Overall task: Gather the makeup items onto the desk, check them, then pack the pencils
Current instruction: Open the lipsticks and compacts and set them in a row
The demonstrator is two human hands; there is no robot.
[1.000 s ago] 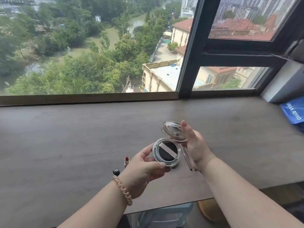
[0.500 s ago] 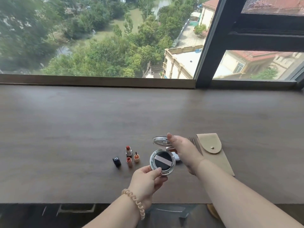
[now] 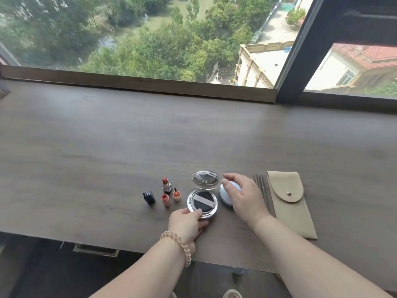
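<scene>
An open cushion compact (image 3: 203,203) rests on the brown desk (image 3: 107,147), its clear lid (image 3: 205,179) tilted up behind a black puff. My left hand (image 3: 187,222) grips the compact's near rim. My right hand (image 3: 242,196) hovers with fingers spread over a white round case (image 3: 224,195), one fingertip beside the lid's edge. A few thin grey pencils (image 3: 261,188) lie between that hand and a beige snap pouch (image 3: 290,203). Left of the compact stand an uncapped red lipstick (image 3: 166,184), its black cap (image 3: 148,197) and two small orange tubes (image 3: 165,200).
A wooden sill and a large window with a dark frame (image 3: 300,50) run along the desk's far side. The desk's front edge lies just below my wrists, with a chair or floor dimly seen beneath.
The compact has come down from mid-air onto the desk. My right hand has eased off the lid and spread over the white case. The camera has tipped downward.
</scene>
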